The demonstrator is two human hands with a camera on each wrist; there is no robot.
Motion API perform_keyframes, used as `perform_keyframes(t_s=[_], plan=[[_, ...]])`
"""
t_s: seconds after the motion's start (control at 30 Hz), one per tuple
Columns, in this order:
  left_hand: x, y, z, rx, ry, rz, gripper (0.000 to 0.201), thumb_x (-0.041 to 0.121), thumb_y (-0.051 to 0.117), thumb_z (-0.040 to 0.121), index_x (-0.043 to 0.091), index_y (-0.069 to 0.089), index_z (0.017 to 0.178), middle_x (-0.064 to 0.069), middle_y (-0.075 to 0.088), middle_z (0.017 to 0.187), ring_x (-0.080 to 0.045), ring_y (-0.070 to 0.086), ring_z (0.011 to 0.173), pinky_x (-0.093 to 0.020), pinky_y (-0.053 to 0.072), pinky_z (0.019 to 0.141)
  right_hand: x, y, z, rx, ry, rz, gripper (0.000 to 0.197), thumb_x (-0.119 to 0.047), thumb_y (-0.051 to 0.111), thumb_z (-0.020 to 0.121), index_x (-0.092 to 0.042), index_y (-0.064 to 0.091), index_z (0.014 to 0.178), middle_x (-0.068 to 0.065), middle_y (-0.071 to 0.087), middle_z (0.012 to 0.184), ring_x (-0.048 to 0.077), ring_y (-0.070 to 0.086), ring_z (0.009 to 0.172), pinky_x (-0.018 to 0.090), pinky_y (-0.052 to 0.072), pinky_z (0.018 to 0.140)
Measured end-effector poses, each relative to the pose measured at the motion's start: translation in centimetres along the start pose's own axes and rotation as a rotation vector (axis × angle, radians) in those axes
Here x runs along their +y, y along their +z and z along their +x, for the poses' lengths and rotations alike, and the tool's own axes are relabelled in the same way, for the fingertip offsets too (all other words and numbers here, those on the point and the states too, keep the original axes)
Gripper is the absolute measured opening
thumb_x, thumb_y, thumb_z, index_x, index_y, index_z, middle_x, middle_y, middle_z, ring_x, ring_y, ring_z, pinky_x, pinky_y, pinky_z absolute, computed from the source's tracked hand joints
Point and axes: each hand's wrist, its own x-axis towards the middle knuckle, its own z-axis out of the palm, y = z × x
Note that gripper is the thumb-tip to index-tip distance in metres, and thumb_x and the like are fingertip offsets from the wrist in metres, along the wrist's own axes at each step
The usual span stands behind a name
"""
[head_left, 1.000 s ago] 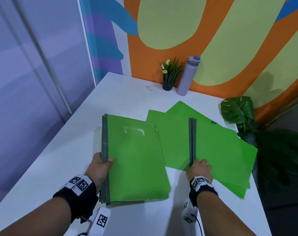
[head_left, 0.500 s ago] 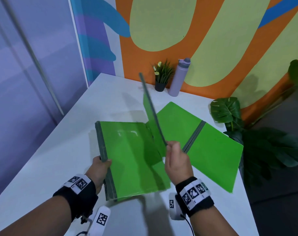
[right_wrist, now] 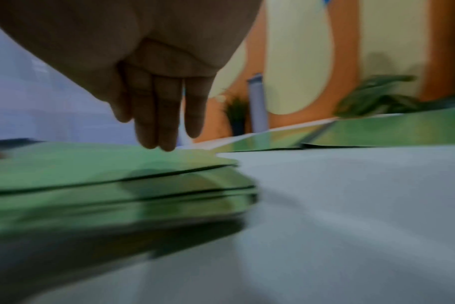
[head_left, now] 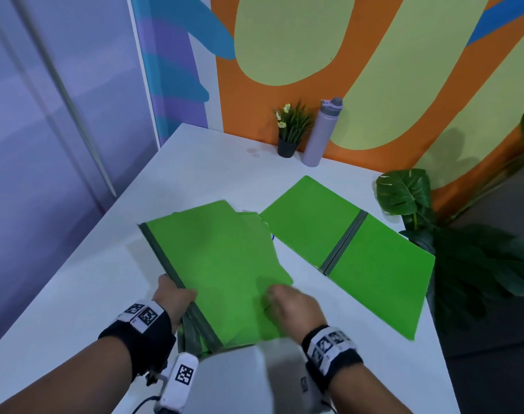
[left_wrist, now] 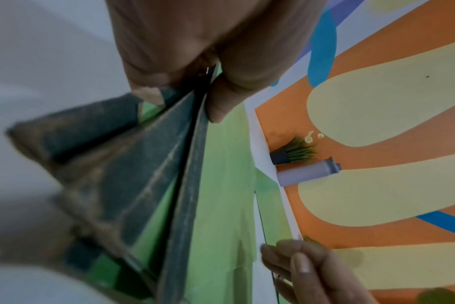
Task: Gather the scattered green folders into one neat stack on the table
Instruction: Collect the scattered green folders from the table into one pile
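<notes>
A stack of green folders [head_left: 221, 264] with grey spines lies tilted on the white table [head_left: 195, 165] in front of me. My left hand [head_left: 183, 294] grips the spines at the stack's near left edge; in the left wrist view the thumb and fingers [left_wrist: 216, 107] pinch the dark spines [left_wrist: 169, 185]. My right hand [head_left: 272, 294] rests with straight fingers [right_wrist: 156, 131] on the top folder's near right corner [right_wrist: 117, 164]. Further right, more green folders [head_left: 371, 273] lie flat with a grey spine [head_left: 343, 243] across the middle.
A small potted plant [head_left: 290, 130] and a lavender bottle [head_left: 322, 132] stand at the table's far edge against the painted wall. Large leafy plants [head_left: 404, 192] stand beside the table's right edge. Bare table lies left of the stack.
My right hand lifted a folder off the right pile, swung it over and laid it on the left stack. The left hand kept hold of the spines, and the stack turned slightly.
</notes>
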Motion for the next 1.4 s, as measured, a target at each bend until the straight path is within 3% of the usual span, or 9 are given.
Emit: perform_keyframes(t_s=[0.1,0.27,0.47,0.6,0.73,0.97,1.17,1.27,1.4], plan=[[-0.9,-0.9,0.6,-0.001,-0.003,0.025,0.044,0.001,0.062,0.081,0.006,0.037,0.116,-0.019,0.049,0.103,-0.044,0.056,0.099,-0.063,0.053,0.085,5.8,-0.4,1.6,-0.03,0.425,0.006,0.061,0.009,0.037,0.082,-0.016,0.042,0.138,0.009,0.04,0.147,0.026,0.037,0.134,0.042,0.033,0.113],[-2.8,-2.2,2.4,-0.021,-0.023,0.042,0.045,-0.009,0.058,0.077,0.008,0.038,0.114,-0.018,0.045,0.1,-0.037,0.05,0.09,-0.061,0.05,0.086,10.8,-0.3,3.4,-0.231,0.639,-0.035,0.079,0.004,0.036,0.083,-0.033,0.011,0.148,-0.002,-0.009,0.161,0.031,-0.002,0.146,0.061,0.012,0.113],[-2.0,-3.2,3.0,0.011,0.012,0.024,0.041,-0.012,0.055,0.082,0.005,0.041,0.116,-0.015,0.045,0.091,-0.034,0.047,0.083,-0.05,0.05,0.079,10.2,1.1,2.2,-0.219,0.603,-0.034,0.042,-0.028,0.036,0.097,-0.031,0.032,0.139,-0.004,0.017,0.155,0.026,0.013,0.143,0.068,0.026,0.103],[-0.6,-4.8,2.9,0.121,0.014,-0.022,0.052,-0.006,0.055,0.086,0.002,0.038,0.134,-0.019,0.053,0.104,-0.037,0.051,0.09,-0.049,0.049,0.082,9.7,1.1,-1.2,-0.108,0.58,-0.098,0.028,-0.031,0.035,0.095,-0.015,0.051,0.113,0.004,0.041,0.131,0.024,0.041,0.12,0.054,0.043,0.093],[0.7,-7.5,2.7,0.205,0.065,-0.035,0.062,-0.001,0.056,0.088,0.008,0.031,0.144,-0.022,0.054,0.124,-0.042,0.053,0.1,-0.052,0.047,0.091,10.0,0.6,-3.8,-0.113,0.562,-0.236,0.031,-0.035,0.039,0.093,-0.016,0.061,0.104,0.002,0.053,0.119,0.023,0.06,0.097,0.047,0.043,0.097],[2.2,-10.4,2.0,0.239,0.156,-0.09,0.059,-0.002,0.059,0.088,0.008,0.035,0.141,-0.018,0.053,0.111,-0.036,0.05,0.092,-0.051,0.045,0.087,9.3,0.5,-3.7,-0.09,0.945,-0.03,0.038,-0.026,0.049,0.09,-0.014,0.042,0.126,0.012,0.042,0.129,0.034,0.04,0.12,0.054,0.04,0.099],[2.5,-11.8,2.9,0.145,0.223,-0.167,0.056,-0.002,0.064,0.081,0.013,0.042,0.131,-0.014,0.053,0.093,-0.032,0.05,0.084,-0.05,0.046,0.084,8.6,1.1,-4.8,-0.18,0.752,-0.042,0.037,-0.008,0.049,0.084,-0.02,0.047,0.119,0.005,0.034,0.14,0.026,0.034,0.129,0.053,0.043,0.097],[2.1,-11.3,2.7,0.084,0.195,-0.172,0.052,-0.001,0.062,0.084,0.013,0.042,0.129,-0.011,0.051,0.091,-0.033,0.049,0.086,-0.052,0.045,0.085,8.3,1.5,-4.8,-0.194,0.616,-0.04,0.031,-0.002,0.049,0.084,-0.009,0.051,0.114,0.012,0.04,0.139,0.03,0.043,0.121,0.042,0.044,0.096],[0.1,-9.0,2.4,-0.017,0.103,-0.065,0.048,-0.004,0.06,0.085,0.008,0.042,0.128,-0.019,0.056,0.104,-0.038,0.053,0.093,-0.059,0.046,0.095,5.6,1.9,-4.7,-0.155,0.624,-0.107,0.027,-0.022,0.051,0.089,-0.009,0.056,0.113,0.012,0.049,0.12,0.03,0.049,0.106,0.04,0.048,0.086]])
